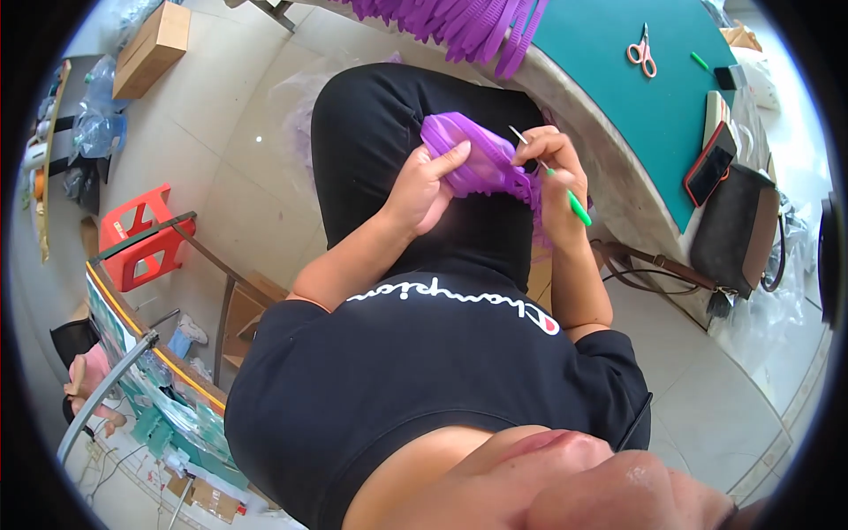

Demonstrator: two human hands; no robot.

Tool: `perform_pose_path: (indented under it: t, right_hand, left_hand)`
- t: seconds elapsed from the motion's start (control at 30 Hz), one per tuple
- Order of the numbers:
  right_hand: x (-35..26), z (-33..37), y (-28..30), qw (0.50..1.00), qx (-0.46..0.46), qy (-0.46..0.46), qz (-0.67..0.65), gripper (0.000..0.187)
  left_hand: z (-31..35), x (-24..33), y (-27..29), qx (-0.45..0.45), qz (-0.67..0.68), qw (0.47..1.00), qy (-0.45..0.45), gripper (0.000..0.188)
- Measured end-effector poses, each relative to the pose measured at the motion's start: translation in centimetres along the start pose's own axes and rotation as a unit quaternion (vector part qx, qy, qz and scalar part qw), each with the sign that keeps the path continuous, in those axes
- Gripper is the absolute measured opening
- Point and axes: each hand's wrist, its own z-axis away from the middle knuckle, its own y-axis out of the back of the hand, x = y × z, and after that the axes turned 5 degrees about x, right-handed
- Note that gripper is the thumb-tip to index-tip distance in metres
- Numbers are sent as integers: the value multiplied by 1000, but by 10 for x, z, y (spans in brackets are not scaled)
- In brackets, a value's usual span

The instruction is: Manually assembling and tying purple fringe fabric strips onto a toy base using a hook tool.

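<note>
Over my lap I hold a translucent purple, rubbery-looking moulded piece (pixel 473 152) with a ribbed rim. My left hand (pixel 422 193) is closed on its left side, thumb pressed on top. At its right edge, my right hand (pixel 558 168) grips a slim green-handled tool (pixel 579 210) with a thin pointed metal tip. The tip sticks out up and left past my fingers, above the piece. Frilly purple edging hangs below my right fingers; whether they also pinch it, I cannot make out.
Ahead, a pile of purple straps (pixel 442 19) overhangs the table with a green mat (pixel 601 97). Scissors (pixel 643 58), a phone (pixel 709 174) and a handbag (pixel 735 225) lie to the right. Leftward are a red stool (pixel 146 231), a cardboard box (pixel 152 51) and another person (pixel 88 380).
</note>
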Motion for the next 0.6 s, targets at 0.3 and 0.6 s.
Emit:
perform_pose_path:
  t: [0.3,0.6]
  right_hand:
    - [28,20,-1,992,53,-107,-37,22]
    - [30,26,-10,993,100,-65,12,19]
  left_hand:
    - [-2,-10,7,26,-101,993,-51,27]
    - [-3,-15,1,63,-135,983,-108,18]
